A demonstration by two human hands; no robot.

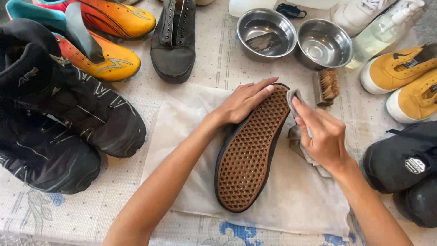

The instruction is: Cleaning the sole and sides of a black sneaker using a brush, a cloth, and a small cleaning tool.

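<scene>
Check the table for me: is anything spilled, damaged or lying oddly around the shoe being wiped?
Nothing looks spilled or broken. The shoe lies sole up on the white cloth, left hand steadying it, right hand pressing a rag to its edge. Only oddity: its mate has no laces.

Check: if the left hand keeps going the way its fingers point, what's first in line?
Probably the cloth at the shoe's toe. The left hand lies on the sole, fingers aimed right; beyond the cloth sits the brush.
</scene>
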